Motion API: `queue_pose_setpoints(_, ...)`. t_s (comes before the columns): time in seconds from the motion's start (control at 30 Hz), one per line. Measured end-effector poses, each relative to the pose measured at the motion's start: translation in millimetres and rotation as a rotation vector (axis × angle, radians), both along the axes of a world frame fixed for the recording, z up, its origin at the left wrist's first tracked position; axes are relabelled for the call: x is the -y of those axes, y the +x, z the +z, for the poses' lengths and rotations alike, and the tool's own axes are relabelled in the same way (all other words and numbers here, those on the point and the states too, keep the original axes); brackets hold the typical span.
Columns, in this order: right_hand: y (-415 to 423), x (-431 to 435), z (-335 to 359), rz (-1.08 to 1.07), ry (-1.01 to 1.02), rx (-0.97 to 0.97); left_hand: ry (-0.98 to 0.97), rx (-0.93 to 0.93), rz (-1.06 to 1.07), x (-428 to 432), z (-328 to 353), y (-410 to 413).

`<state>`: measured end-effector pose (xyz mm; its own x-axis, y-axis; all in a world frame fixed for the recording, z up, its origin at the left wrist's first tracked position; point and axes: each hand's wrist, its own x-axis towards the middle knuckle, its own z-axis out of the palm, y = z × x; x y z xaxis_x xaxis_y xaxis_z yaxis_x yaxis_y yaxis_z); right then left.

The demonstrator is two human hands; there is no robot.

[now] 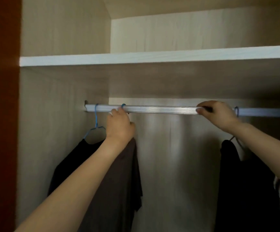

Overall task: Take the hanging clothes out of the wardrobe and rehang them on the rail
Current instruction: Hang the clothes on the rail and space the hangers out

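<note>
Under the shelf runs the silver rail; the left hand pinches a blue hanger hook carrying a brown garment; the right hand clasps the bare rail; open rail lies between them; black clothes hang by the left wall, more dark clothes at right.
</note>
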<state>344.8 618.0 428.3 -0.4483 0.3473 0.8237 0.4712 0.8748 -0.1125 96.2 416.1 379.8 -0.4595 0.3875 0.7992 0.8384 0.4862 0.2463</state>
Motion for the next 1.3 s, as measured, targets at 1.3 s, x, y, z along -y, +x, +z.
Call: queue_pose_setpoints(1.3,-2,-19,-11,-0.032,0.142,-0.040,-0.014,0.245,-0.621,-50,-17,53)
